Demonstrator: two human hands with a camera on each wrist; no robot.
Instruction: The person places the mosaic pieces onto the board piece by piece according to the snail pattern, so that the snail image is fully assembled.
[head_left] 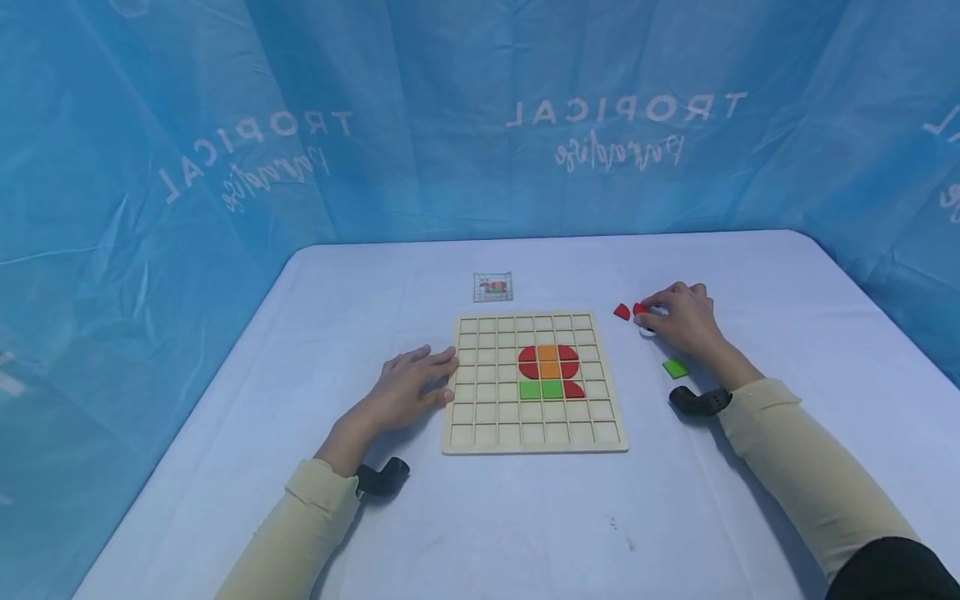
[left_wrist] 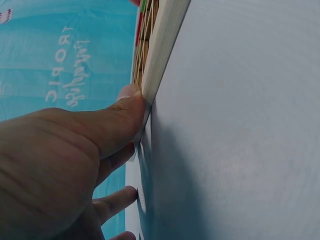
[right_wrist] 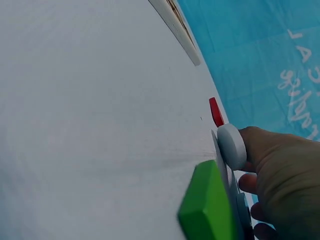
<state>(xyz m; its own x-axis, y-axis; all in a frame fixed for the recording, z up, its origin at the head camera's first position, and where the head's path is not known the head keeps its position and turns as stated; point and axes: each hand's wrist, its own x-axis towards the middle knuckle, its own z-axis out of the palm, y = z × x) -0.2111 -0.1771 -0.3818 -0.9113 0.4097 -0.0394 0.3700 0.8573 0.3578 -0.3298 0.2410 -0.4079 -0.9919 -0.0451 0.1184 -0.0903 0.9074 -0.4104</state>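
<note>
A square wooden grid board point(head_left: 487, 414) lies on the table. On it sit red rounded pieces point(head_left: 528, 362) on both sides of orange squares point(head_left: 549, 362), with green squares point(head_left: 541, 389) and a red quarter-circle below. My left hand point(head_left: 408, 387) rests at the board's left edge, fingers extended; its thumb touches the rim in the left wrist view. To the board's right, my right hand point(head_left: 682, 317) pinches a red quarter-circle piece point(head_left: 640, 308) between thumb and index finger. Another red piece point(head_left: 622, 312) lies just left of it. Beneath that hand is a white round piece point(right_wrist: 232, 146).
A small picture card point(head_left: 492, 287) with a coloured grid design lies behind the board. One loose green square point(head_left: 675, 368) is on the white table point(head_left: 525, 517), near the right wrist. A blue printed curtain point(head_left: 465, 125) hangs behind and around the table.
</note>
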